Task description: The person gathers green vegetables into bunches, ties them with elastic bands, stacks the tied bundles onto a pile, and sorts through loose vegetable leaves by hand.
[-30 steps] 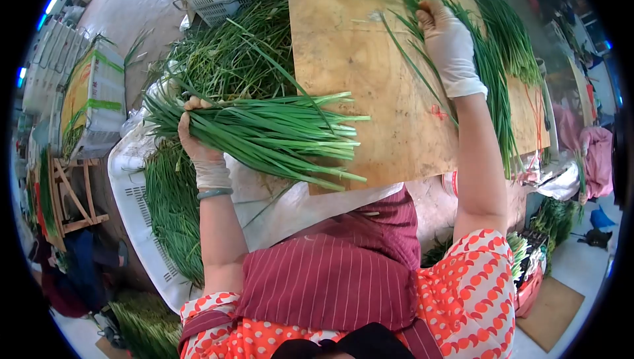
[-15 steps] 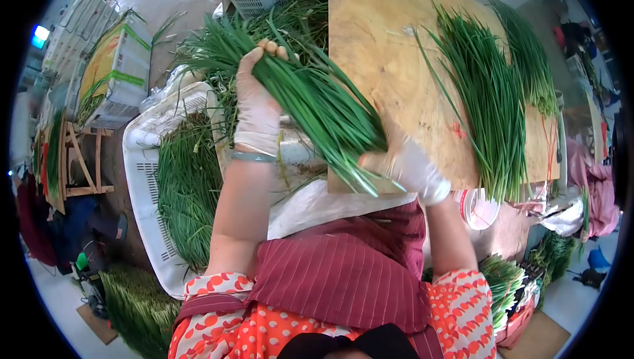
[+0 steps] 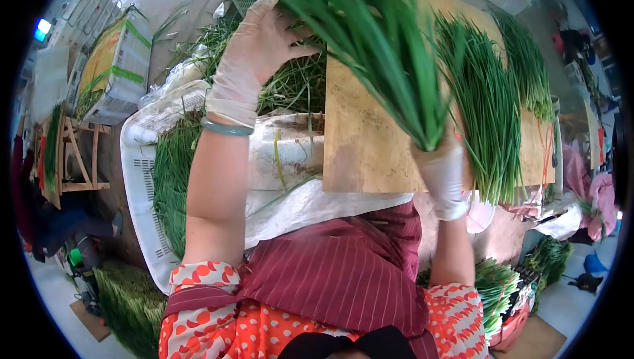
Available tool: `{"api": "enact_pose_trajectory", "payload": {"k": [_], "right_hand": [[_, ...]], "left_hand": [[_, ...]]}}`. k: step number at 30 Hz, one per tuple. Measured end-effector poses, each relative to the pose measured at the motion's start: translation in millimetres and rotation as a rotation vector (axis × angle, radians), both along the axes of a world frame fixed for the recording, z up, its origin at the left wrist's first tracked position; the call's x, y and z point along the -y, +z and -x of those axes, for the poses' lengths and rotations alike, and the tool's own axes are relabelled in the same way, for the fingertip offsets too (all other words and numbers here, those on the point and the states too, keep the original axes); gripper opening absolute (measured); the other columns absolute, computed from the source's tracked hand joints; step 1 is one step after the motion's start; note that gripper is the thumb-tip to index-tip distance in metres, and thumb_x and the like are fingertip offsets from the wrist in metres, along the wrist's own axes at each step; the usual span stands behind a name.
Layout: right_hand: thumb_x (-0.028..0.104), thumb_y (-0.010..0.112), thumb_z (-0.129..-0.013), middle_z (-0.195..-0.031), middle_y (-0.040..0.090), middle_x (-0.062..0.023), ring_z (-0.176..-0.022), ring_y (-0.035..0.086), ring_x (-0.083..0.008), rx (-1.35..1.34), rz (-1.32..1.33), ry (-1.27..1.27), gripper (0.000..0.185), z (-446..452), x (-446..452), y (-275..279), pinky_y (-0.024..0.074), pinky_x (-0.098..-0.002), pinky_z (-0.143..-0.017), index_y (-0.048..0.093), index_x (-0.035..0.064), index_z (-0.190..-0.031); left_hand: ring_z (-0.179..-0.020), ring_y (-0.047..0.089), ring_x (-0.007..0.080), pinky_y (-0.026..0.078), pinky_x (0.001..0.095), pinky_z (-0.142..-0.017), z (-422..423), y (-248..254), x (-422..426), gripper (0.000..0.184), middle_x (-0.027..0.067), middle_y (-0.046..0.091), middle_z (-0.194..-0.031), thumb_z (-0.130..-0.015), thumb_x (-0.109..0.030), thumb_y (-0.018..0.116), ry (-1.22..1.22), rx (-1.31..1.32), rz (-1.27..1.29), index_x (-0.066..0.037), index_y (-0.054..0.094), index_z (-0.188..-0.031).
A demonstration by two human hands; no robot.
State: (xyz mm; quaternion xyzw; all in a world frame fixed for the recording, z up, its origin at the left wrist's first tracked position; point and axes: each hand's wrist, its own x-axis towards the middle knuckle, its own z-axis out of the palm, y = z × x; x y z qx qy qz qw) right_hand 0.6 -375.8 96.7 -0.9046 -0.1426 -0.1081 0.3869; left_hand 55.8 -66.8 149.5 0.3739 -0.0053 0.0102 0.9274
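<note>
A loose bunch of green garlic chives (image 3: 389,48) fans up and leftward from my right hand (image 3: 440,171), which is wrapped round its lower end in a thin white glove. The bunch is smeared by motion and held above the wooden board (image 3: 363,128). My left hand (image 3: 261,45), gloved too, is open with its fingers spread near the leaf tips. Between that hand and the bunch there is a gap at the fingers. Right of my right hand, a pile of chives (image 3: 485,108) lies on the board.
Another chive bundle (image 3: 528,68) lies at the board's far right. To the left stands a white crate (image 3: 142,200) holding chives. Loose leaves (image 3: 297,85) heap beyond a white sheet (image 3: 281,210). Stacked chives (image 3: 129,303) lie at lower left; a white bucket (image 3: 479,217) is below the board.
My left hand has let go of the chives and opened, moving up slightly. My right hand has swung the bunch rightward and up over the board, its leaves now pointing away from me.
</note>
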Motion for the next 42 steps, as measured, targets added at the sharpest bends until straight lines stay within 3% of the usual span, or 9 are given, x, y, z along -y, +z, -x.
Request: {"api": "enact_pose_trajectory", "payload": {"k": [4, 6, 9, 19, 24, 27, 33, 36, 42], "right_hand": [[0.005, 0.064, -0.074, -0.093, 0.065, -0.0173, -0.087, 0.065, -0.026, -0.168, -0.042, 0.014, 0.064, 14, 45, -1, 0.05, -0.0317, -0.075, 0.036, 0.0008, -0.132], [0.006, 0.064, -0.076, -0.101, 0.065, -0.0172, -0.092, 0.064, -0.0235, -0.188, 0.035, 0.038, 0.062, 13, 44, -2, 0.0491, -0.0307, -0.079, 0.037, -0.0003, -0.132], [0.024, 0.064, -0.076, -0.103, 0.059, -0.0281, -0.101, 0.056, -0.0411, -0.551, 0.352, 0.033, 0.066, -1, 3, 13, 0.0462, -0.041, -0.083, 0.037, -0.0005, -0.131], [0.009, 0.051, -0.081, -0.085, 0.063, -0.021, -0.076, 0.064, -0.0334, 0.056, 0.662, 0.328, 0.042, -80, -173, 9, 0.0508, -0.0423, -0.06, 0.048, -0.0022, -0.12], [0.009, 0.055, -0.075, -0.075, 0.06, -0.0125, -0.062, 0.062, -0.026, 0.325, 0.69, 0.254, 0.056, -47, -165, 2, 0.0495, -0.0373, -0.055, 0.043, 0.0074, -0.131], [0.007, 0.059, -0.073, -0.085, 0.063, -0.0141, -0.068, 0.063, -0.0287, 0.209, 0.685, 0.245, 0.059, -13, -141, 20, 0.05, -0.0383, -0.057, 0.042, 0.0054, -0.13], [0.004, 0.063, -0.074, -0.091, 0.063, -0.0178, -0.079, 0.063, -0.034, -0.064, -0.436, 0.181, 0.055, 8, -118, 22, 0.0512, -0.0373, -0.068, 0.042, -0.0007, -0.125], [0.013, 0.074, -0.069, -0.097, 0.062, -0.0182, -0.087, 0.063, -0.0296, 0.127, -0.286, 0.092, 0.068, -26, -94, 16, 0.0506, -0.035, -0.072, 0.039, -0.0013, -0.125], [0.011, 0.083, -0.061, -0.118, 0.054, -0.0143, -0.104, 0.055, -0.0189, -0.128, -0.737, 0.372, 0.084, -45, -53, 55, 0.0477, -0.0291, -0.086, 0.033, -0.0003, -0.128]], "left_hand": [[-0.12, 0.043, 0.0356, 0.039, 0.0492, -0.098, 14, -31, -42, 0.073, 0.0204, 0.037, -0.136, -0.087, -0.045, 0.052, -0.023, -0.07, -0.269, -0.001, 0.025, -0.139], [-0.115, 0.047, 0.0328, 0.042, 0.0442, -0.094, 31, -46, -54, 0.064, 0.0195, 0.042, -0.132, -0.089, -0.04, 0.051, 0.109, -0.164, -0.394, -0.003, 0.031, -0.137], [-0.106, 0.053, 0.0276, 0.045, 0.0387, -0.088, 59, -65, -58, 0.051, 0.0163, 0.051, -0.122, -0.089, -0.032, 0.052, 0.166, -0.238, -0.313, -0.005, 0.041, -0.131], [-0.101, 0.057, 0.0263, 0.045, 0.0414, -0.09, 118, -51, 1, 0.049, 0.0134, 0.056, -0.114, -0.087, -0.03, 0.058, 0.061, -0.321, -0.05, -0.002, 0.045, -0.125], [-0.108, 0.05, 0.0307, 0.041, 0.0454, -0.094, 79, -62, 30, 0.055, 0.0148, 0.052, -0.121, -0.085, -0.036, 0.062, -0.123, -0.406, 0.35, -0.004, 0.043, -0.125], [-0.103, 0.053, 0.0265, 0.045, 0.0434, -0.09, 62, -60, 39, 0.047, 0.0129, 0.055, -0.113, -0.084, -0.034, 0.063, 0.15, -0.312, 0.419, -0.004, 0.048, -0.117], [-0.069, 0.06, 0.0143, 0.052, 0.0263, -0.064, 26, -23, 81, 0.034, 0.0063, 0.062, -0.085, -0.075, -0.005, 0.071, 0.302, 0.007, 0.104, -0.002, 0.053, -0.104], [-0.073, 0.061, 0.0138, 0.052, 0.0265, -0.064, 22, 25, 110, 0.036, 0.0072, 0.062, -0.086, -0.073, -0.002, 0.072, 0.338, 0.182, -0.245, -0.001, 0.052, -0.104], [-0.078, 0.062, 0.0126, 0.05, 0.027, -0.075, 14, 59, 139, 0.032, 0.0034, 0.065, -0.089, -0.075, -0.016, 0.073, 0.143, 0.433, -0.441, -0.002, 0.061, -0.101]]}}
